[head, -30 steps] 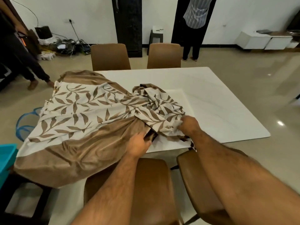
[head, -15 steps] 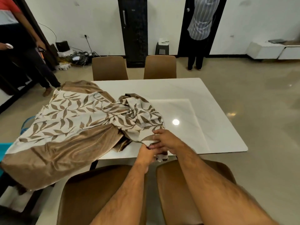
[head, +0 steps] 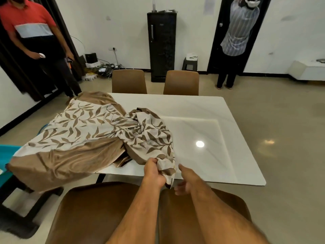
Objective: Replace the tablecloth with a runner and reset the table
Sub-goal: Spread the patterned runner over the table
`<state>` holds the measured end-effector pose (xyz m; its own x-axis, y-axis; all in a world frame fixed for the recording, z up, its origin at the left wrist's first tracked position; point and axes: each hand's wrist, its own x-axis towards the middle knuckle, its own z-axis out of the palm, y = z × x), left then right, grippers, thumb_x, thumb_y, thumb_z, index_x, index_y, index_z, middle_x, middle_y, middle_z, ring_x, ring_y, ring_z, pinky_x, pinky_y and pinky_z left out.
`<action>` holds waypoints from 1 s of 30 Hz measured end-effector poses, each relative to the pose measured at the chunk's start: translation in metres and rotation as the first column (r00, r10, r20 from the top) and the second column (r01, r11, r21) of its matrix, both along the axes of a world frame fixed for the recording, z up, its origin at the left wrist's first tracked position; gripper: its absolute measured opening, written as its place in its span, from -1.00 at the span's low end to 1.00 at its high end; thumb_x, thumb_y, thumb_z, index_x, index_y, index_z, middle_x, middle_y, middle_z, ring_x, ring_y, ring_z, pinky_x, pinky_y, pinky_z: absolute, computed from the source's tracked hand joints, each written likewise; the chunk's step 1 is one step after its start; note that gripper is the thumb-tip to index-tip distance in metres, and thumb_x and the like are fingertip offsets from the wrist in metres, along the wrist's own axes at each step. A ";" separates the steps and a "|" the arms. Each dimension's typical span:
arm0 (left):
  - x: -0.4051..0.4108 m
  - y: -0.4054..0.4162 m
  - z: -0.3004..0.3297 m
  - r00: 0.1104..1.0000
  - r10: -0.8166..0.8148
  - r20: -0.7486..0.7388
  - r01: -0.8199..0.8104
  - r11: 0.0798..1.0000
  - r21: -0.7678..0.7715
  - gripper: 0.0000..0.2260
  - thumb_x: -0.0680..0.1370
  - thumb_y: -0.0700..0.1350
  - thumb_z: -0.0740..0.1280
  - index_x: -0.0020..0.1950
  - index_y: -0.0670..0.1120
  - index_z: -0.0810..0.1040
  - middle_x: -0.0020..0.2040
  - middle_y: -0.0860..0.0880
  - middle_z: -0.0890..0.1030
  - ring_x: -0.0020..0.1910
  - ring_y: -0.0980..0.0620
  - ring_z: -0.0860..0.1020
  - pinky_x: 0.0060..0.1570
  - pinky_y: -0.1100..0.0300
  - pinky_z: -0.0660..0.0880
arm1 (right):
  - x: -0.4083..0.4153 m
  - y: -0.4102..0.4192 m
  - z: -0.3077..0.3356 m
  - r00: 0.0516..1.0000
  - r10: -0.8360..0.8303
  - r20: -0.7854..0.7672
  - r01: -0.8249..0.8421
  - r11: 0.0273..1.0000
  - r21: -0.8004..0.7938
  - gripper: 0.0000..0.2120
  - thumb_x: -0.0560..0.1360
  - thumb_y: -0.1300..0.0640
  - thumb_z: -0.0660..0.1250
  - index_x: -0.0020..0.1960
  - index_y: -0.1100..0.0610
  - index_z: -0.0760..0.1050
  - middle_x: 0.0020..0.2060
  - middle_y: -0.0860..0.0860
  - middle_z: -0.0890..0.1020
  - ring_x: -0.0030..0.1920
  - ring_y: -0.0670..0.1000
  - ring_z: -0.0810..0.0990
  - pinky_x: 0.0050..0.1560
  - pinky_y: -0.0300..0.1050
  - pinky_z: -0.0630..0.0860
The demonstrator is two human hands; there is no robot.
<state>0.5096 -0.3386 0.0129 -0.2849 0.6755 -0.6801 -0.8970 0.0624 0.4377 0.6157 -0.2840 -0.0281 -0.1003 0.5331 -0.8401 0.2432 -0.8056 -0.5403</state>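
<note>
Head view: the white, glossy worktop (head: 202,110) fills the middle of the room, its right half bare and catching a round spot of reflected light. The tablecloth (head: 84,131), cream with brown leaves and a wide tan border, lies over the left half, bunched and twisted toward the centre; its left and near-left parts hang off the edge over a dark bench or stand that cannot be made out clearly, next to something teal at the frame edge. Two brown chairs (head: 129,81) stand at the far side and two more sit tucked in at the near side beneath the arms. Against the back wall is a tall black cabinet (head: 161,44) with a small dark stool (head: 190,64) just beside it. One person in a red, white and black shirt stands at the far left, another in a striped shirt stands in the dark doorway at the right. The left hand (head: 154,173) grips a gathered corner of the tablecloth at the near edge of the worktop, its fingers curled round the fabric. The right hand (head: 188,180) is just beside that corner, fingers loosely curled and thumb pointing up, holding nothing.
</note>
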 end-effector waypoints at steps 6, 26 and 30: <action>0.048 0.001 0.000 0.990 0.143 -0.012 -0.143 0.989 0.022 -0.57 0.62 0.13 0.15 0.28 -0.15 0.56 0.20 -0.23 0.61 0.19 -0.22 0.56 0.22 -0.12 0.50 | 0.008 0.048 -0.010 0.928 -0.003 -0.373 -0.035 0.995 -0.095 -0.64 0.52 0.02 0.37 0.22 0.21 0.58 0.05 0.19 0.68 0.06 0.20 0.66 0.01 0.08 0.63; 0.155 0.078 -0.012 0.648 0.042 -0.761 -0.052 0.999 0.011 -0.54 0.49 -0.22 0.46 0.29 0.12 0.40 0.10 0.07 0.64 0.10 0.06 0.62 0.00 0.11 0.61 | 0.080 0.118 0.087 0.838 0.192 -0.511 0.062 0.897 0.438 -0.83 0.47 0.44 0.29 -0.18 0.21 0.54 -0.29 0.12 0.63 -0.30 0.04 0.62 -0.27 -0.11 0.59; 0.197 0.127 -0.001 0.587 0.095 -0.804 -0.295 0.950 -0.103 -0.85 0.64 -0.17 0.23 -0.05 -0.04 0.57 -0.15 -0.05 0.64 -0.14 -0.01 0.59 -0.14 0.13 0.54 | 0.130 0.172 0.060 0.834 0.328 -0.443 -0.139 0.903 0.407 -0.89 0.48 0.36 0.34 -0.06 0.18 0.53 -0.15 0.16 0.67 -0.19 0.10 0.67 -0.17 -0.05 0.62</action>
<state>0.7063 -0.2118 0.0122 -0.8794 0.4117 -0.2389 -0.2150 0.1042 0.9710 0.7456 -0.1123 0.0320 -0.6063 0.6814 -0.4100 0.0269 -0.4976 -0.8670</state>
